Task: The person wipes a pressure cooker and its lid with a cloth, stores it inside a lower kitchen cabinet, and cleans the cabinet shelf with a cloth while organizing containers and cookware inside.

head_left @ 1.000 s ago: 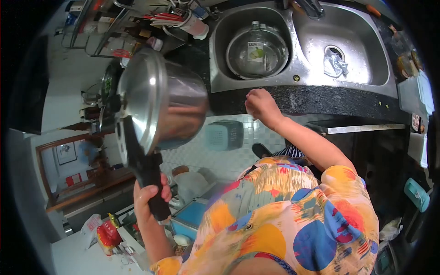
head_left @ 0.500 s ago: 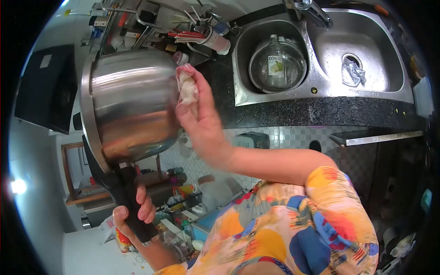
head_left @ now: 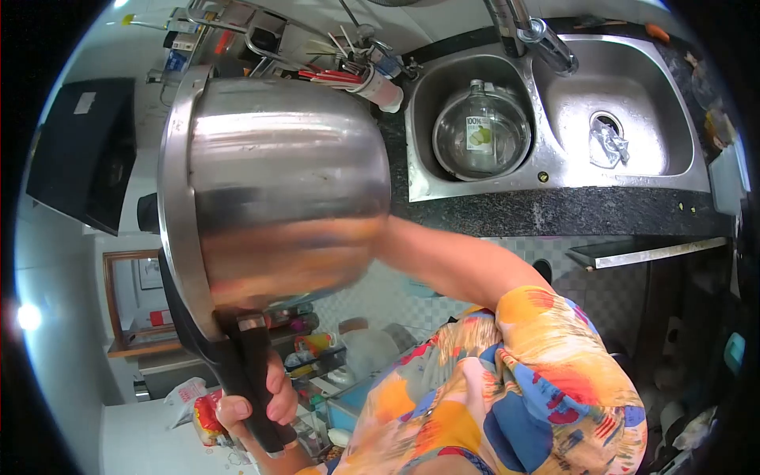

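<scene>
A steel pressure cooker is tilted on its side in the air, its lid toward the left and its base toward the right. My left hand is wrapped round its long black handles, at the lower left. My right forearm reaches in from the right and passes behind the cooker's base. The right hand itself is hidden there, and so is the cloth it held a moment earlier.
A double steel sink is set in a black speckled counter. Its left bowl holds a metal basin with a glass bottle. A cup of chopsticks stands left of the sink. A cabinet door juts out below.
The pressure cooker has come closer and shifted right, its handles a little lower. My right hand, seen earlier pressing a cloth against the base, has gone behind the cooker.
</scene>
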{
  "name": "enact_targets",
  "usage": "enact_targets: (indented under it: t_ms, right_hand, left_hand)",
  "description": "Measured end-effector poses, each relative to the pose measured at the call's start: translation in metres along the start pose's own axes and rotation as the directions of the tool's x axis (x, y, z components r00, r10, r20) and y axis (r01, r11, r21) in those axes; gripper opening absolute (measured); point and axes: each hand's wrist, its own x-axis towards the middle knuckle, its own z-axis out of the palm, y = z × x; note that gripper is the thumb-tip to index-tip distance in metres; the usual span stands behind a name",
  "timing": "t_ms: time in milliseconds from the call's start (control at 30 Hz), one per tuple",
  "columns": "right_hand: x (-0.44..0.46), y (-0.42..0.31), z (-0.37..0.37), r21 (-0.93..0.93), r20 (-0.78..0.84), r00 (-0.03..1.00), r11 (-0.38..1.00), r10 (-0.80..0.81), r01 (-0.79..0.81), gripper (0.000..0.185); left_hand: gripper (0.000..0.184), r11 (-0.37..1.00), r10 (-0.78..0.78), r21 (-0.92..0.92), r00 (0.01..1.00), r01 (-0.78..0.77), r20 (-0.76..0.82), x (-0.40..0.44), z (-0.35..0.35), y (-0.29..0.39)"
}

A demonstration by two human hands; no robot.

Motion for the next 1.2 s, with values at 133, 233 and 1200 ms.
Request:
enact_targets:
  t_ms: [133,233,1200]
  right_hand:
    - [-0.033,0.008,-0.002,-0.03,-0.066,0.998,1.0,-0.012,0.01,0.048]
    - [-0.062,0.007,0.016,0.007,-0.177,0.96,0.975,-0.217,0.222,0.044]
    - [-0.09,0.013,-0.006,0.162,-0.35,0.937,0.985,-0.001,0.061,0.049]
  left_hand:
    - [0.093,1.0,-0.009,-0.028,0.999,0.01,0.037,0.02,-0.016,-0.002]
    - [0.082,1.0,0.022,-0.011,0.998,-0.021,0.054,0.035,-0.025,-0.005]
    - [0.049,0.985,0.08,0.159,0.993,-0.065,-0.092,0.05,-0.048,-0.047]
